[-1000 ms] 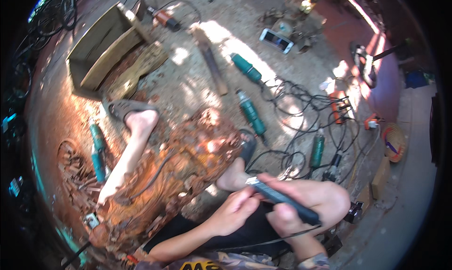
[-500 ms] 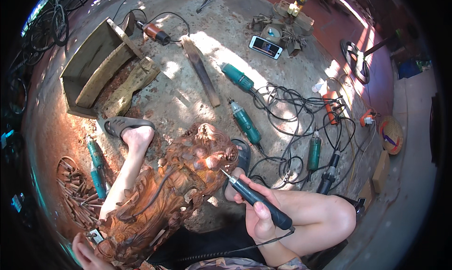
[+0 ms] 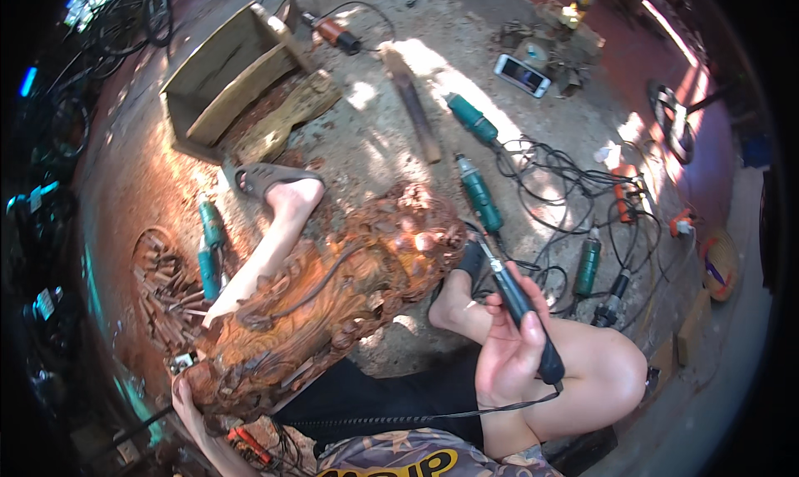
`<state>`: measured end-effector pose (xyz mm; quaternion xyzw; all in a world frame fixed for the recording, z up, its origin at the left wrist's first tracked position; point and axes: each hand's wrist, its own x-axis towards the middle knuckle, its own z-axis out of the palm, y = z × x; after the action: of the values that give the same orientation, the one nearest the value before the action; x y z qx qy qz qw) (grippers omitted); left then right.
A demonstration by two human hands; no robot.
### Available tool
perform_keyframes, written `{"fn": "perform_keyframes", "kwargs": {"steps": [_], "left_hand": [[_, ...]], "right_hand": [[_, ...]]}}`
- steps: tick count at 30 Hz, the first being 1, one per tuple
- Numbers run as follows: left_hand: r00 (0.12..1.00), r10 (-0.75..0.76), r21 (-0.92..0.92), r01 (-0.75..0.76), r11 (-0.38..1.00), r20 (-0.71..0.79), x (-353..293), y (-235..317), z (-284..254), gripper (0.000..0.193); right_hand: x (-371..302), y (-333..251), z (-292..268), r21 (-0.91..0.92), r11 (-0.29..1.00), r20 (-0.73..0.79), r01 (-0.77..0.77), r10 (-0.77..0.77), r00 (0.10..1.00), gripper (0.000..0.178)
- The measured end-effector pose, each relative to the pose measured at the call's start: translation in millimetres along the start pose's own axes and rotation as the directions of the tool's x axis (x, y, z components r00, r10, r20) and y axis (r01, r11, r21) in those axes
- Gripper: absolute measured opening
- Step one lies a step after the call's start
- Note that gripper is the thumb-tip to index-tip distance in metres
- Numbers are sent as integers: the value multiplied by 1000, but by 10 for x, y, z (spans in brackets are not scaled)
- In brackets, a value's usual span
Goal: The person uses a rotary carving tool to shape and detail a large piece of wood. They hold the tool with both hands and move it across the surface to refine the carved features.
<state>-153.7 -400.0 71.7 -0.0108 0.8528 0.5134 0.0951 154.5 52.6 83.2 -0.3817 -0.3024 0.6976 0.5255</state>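
A large reddish-brown wood carving (image 3: 320, 290) with deep relief lies slantwise between my legs. My right hand (image 3: 509, 356) is closed around a black rotary carving handpiece (image 3: 522, 306). Its thin metal bit points up and left, apart from the carving's far right end. A cord runs from the handpiece's rear across my lap. At the carving's near left end, my left hand (image 3: 185, 398) grips the edge, its fingers partly hidden. A small pale-faced object (image 3: 181, 362) sits just beyond that hand.
Several green power grinders (image 3: 478, 196) and tangled black cords (image 3: 549, 173) lie to the right. A round basket of chisels (image 3: 166, 290) stands at left, below a wooden box (image 3: 191, 148). Farther off are a phone (image 3: 523, 75), an orange-brown grinder (image 3: 337, 36) and a wood strip (image 3: 412, 106).
My view has shifted, so the scene sits farther right. The handpiece's bit has come away from the carving and is tilted more upright. My left hand has moved onto the carving's near end.
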Motion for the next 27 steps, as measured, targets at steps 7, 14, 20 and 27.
{"fn": "perform_keyframes", "kwargs": {"steps": [7,14,20,27], "left_hand": [[984,157,246,-172,954,81,141,355,5,44],[950,239,199,-279,940,201,508,1018,347,45],[912,314,206,-371,905,265,928,1072,508,52],[904,285,-39,-289,957,320,1325,869,658,62]], "right_hand": [[282,-100,-245,212,975,-114,65,-41,993,73],[1341,512,-525,-79,995,-36,53,-56,998,49],[1479,1445,-655,-177,982,66,65,-54,996,35],[1328,1688,-514,-245,963,-65,111,-130,989,19]]}}
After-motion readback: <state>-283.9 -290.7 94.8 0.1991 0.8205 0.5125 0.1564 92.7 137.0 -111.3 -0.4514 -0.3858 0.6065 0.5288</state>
